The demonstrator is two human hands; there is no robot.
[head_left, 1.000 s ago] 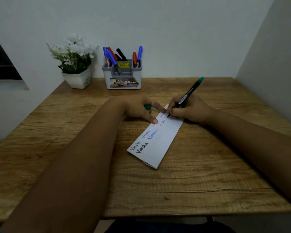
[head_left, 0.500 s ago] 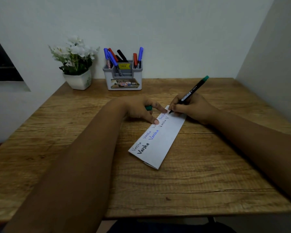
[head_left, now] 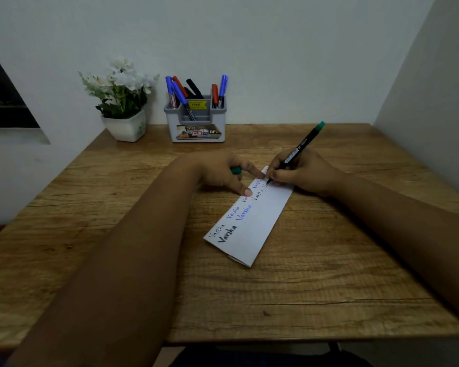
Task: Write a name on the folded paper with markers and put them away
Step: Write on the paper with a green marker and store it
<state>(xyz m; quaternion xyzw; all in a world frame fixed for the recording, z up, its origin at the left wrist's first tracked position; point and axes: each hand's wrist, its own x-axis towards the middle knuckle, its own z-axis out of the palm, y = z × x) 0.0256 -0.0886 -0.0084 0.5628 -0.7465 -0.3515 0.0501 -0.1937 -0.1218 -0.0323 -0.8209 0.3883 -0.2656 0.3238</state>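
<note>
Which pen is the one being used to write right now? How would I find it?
Look at the wooden desk and find the long white folded paper lying slantwise in its middle. At the paper's far end, the right hand grips a black marker with its tip on the paper. It has a green end and is the only marker outside the grey holder.

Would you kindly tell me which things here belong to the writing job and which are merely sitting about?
In use:
folded paper
green marker in right hand
green cap in left hand
marker holder

Sitting about:
flower pot
</note>
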